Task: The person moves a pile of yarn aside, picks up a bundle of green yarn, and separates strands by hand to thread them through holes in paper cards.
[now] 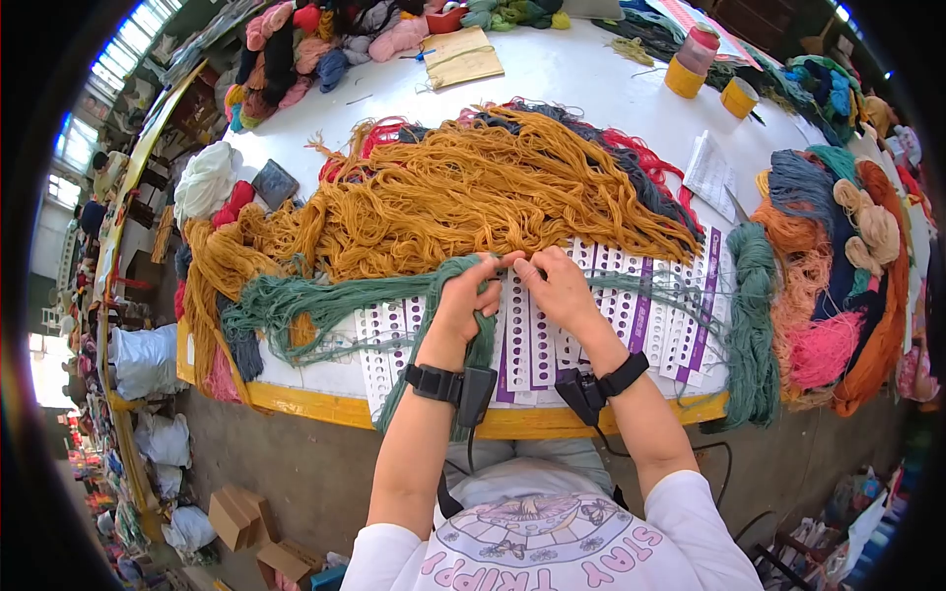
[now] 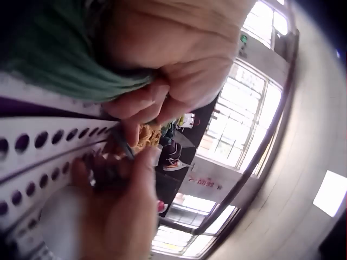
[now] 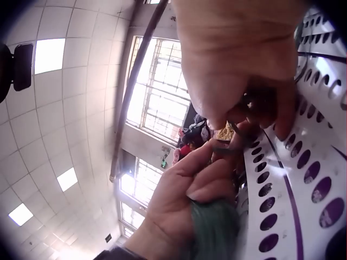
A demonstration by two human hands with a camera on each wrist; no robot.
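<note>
My left hand (image 1: 461, 301) grips a hank of green yarn (image 1: 330, 299), which runs off to the left and hangs down past the wrist. In the right wrist view the green yarn (image 3: 216, 227) passes under that hand's curled fingers. Close beside it, my right hand (image 1: 562, 293) has thumb and fingertips meeting the left ones, pinching a thin green strand (image 3: 221, 147). Something dark with shiny spots (image 3: 250, 102) sits inside the right hand's curled fingers; I cannot tell what it is. Beneath both hands lie white and purple cards with rows of holes (image 1: 542, 345).
A large heap of mustard yarn (image 1: 473, 187) spreads just beyond the hands. At the right, a green hank (image 1: 753, 325) hangs over the yellow table edge (image 1: 532, 422), beside orange and pink yarns (image 1: 826, 350). Farther back are a wooden board (image 1: 461, 59) and a yellow-based bottle (image 1: 692, 64).
</note>
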